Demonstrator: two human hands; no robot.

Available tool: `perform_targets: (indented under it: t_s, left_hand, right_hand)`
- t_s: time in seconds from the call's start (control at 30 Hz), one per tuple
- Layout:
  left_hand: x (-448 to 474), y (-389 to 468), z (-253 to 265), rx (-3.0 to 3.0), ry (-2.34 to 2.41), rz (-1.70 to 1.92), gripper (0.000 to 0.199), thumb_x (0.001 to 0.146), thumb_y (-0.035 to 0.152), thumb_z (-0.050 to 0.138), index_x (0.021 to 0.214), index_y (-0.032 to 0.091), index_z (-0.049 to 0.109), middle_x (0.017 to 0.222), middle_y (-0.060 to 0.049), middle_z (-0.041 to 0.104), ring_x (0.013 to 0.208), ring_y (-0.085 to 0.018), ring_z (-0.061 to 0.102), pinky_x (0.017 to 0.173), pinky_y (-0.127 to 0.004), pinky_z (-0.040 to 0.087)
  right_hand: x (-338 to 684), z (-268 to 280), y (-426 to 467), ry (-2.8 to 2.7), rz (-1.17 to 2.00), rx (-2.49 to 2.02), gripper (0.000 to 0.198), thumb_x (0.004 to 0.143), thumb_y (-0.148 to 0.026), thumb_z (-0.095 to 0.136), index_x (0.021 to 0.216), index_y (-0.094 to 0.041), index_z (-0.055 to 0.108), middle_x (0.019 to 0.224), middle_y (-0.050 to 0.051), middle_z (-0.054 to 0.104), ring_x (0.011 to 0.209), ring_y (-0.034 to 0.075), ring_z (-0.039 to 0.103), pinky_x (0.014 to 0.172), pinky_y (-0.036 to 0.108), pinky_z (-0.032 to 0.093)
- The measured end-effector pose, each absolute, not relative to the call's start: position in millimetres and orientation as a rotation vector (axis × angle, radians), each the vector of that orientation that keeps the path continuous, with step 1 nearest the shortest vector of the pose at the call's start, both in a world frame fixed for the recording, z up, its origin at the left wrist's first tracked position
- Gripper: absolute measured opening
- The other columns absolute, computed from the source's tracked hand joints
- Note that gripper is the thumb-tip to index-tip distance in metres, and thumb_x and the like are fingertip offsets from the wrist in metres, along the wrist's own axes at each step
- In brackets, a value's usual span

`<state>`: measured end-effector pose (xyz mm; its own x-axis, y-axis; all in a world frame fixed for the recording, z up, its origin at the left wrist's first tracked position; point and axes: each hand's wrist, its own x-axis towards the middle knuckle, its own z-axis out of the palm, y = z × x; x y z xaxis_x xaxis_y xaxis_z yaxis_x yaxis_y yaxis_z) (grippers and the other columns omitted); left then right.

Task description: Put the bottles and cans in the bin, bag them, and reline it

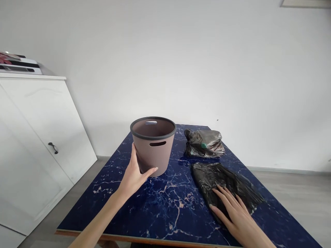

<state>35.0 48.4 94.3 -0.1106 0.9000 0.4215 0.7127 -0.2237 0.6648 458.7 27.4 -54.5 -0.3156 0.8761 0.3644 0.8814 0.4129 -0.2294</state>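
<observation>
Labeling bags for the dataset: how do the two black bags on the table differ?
The near bag lies spread flat; the far bag is bunched into a lump. The right hand rests flat on the near bag; nothing touches the far bag. The far bag shows a green patch; the near bag shows none. Both are black plastic, lying on the blue marbled table, right of the bin that the left hand grips.

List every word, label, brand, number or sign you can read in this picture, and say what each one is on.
None: no readable text anywhere.
Brown bin, gripped low on its side by the left hand: plain, no label.
Flat black bag under the right hand: no print visible.
Bundled black bag: a small green patch shows, no lettering legible.
Stacked items on the white cabinet: too small and blurred to read.
</observation>
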Motion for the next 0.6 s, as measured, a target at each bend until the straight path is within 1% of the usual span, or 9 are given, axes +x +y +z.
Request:
perform_targets:
  t_s: [0.1, 0.17, 0.23, 0.3, 0.37, 0.43, 0.47, 0.53, 0.6]
  left_hand:
    - [39, 31, 85, 1.929, 1.792, 1.078, 0.122, 0.096, 0.062, 0.071, 0.169, 0.038, -0.024, 0.179, -0.020, 0.023, 0.156, -0.046, 0.042, 0.118, -0.063, 0.049]
    - [44, 13, 77, 1.885, 1.799, 0.993, 0.117, 0.098, 0.063, 0.068, 0.170, 0.039, -0.022, 0.178, -0.019, 0.025, 0.154, -0.046, 0.044, 0.116, -0.065, 0.050]
    - [51, -5, 66, 1.839, 1.816, 0.947, 0.110, 0.099, 0.064, 0.065, 0.172, 0.042, -0.015, 0.179, -0.017, 0.024, 0.154, -0.047, 0.044, 0.115, -0.067, 0.050]
    - [60, -20, 56, 1.817, 1.809, 0.938, 0.097, 0.100, 0.063, 0.064, 0.173, 0.046, 0.002, 0.180, -0.013, 0.023, 0.153, -0.047, 0.047, 0.113, -0.068, 0.053]
    - [67, -29, 47, 1.825, 1.777, 0.959, 0.077, 0.101, 0.060, 0.063, 0.168, 0.047, 0.026, 0.178, -0.010, 0.031, 0.150, -0.044, 0.052, 0.111, -0.065, 0.056]
    - [70, -32, 42, 1.866, 1.728, 0.988, 0.055, 0.103, 0.055, 0.062, 0.155, 0.043, 0.049, 0.167, -0.008, 0.048, 0.145, -0.040, 0.058, 0.112, -0.060, 0.057]
    - [71, -32, 41, 1.893, 1.700, 0.996, 0.045, 0.104, 0.052, 0.061, 0.148, 0.041, 0.058, 0.160, -0.007, 0.057, 0.142, -0.037, 0.061, 0.113, -0.057, 0.057]
    - [70, -32, 42, 1.943, 1.636, 0.990, 0.033, 0.106, 0.049, 0.059, 0.136, 0.038, 0.066, 0.144, -0.006, 0.068, 0.135, -0.033, 0.067, 0.113, -0.053, 0.058]
    - [69, -31, 44, 1.965, 1.591, 0.973, 0.028, 0.107, 0.048, 0.057, 0.130, 0.037, 0.070, 0.135, -0.005, 0.073, 0.128, -0.031, 0.071, 0.109, -0.050, 0.060]
  right_hand:
    - [441, -38, 22, -2.265, 0.002, -1.395, 0.041, 0.104, -0.060, 0.055, 0.131, -0.030, 0.063, 0.159, 0.012, 0.058, 0.149, 0.039, 0.052, 0.118, 0.070, 0.045]
    - [431, -30, 22, -2.270, 0.004, -1.353, 0.028, 0.106, -0.053, 0.054, 0.113, -0.028, 0.065, 0.153, 0.011, 0.062, 0.145, 0.038, 0.057, 0.116, 0.069, 0.048]
    - [422, -20, 21, -2.282, -0.018, -1.309, 0.020, 0.107, -0.044, 0.053, 0.103, -0.028, 0.064, 0.149, 0.011, 0.065, 0.142, 0.036, 0.060, 0.114, 0.067, 0.050]
    - [411, -7, 17, -2.283, -0.050, -1.248, 0.016, 0.106, -0.038, 0.055, 0.098, -0.028, 0.064, 0.146, 0.010, 0.066, 0.140, 0.036, 0.062, 0.113, 0.065, 0.052]
    - [401, 9, 12, -2.270, -0.026, -1.202, 0.013, 0.105, -0.039, 0.058, 0.101, -0.029, 0.066, 0.146, 0.009, 0.066, 0.138, 0.035, 0.064, 0.110, 0.057, 0.057]
    - [398, 25, 8, -2.246, 0.054, -1.191, 0.016, 0.106, -0.043, 0.059, 0.112, -0.031, 0.067, 0.149, 0.008, 0.065, 0.137, 0.031, 0.065, 0.105, 0.047, 0.060]
    - [401, 31, 9, -2.228, 0.090, -1.209, 0.020, 0.106, -0.045, 0.057, 0.118, -0.032, 0.066, 0.151, 0.007, 0.064, 0.136, 0.030, 0.066, 0.104, 0.043, 0.061]
    - [419, 37, 14, -2.153, 0.093, -1.305, 0.030, 0.108, -0.051, 0.052, 0.128, -0.034, 0.064, 0.151, 0.007, 0.063, 0.134, 0.028, 0.067, 0.106, 0.043, 0.059]
    - [450, 33, 25, -2.053, 0.020, -1.481, 0.042, 0.105, -0.060, 0.048, 0.134, -0.033, 0.061, 0.146, 0.009, 0.066, 0.130, 0.032, 0.068, 0.106, 0.050, 0.057]
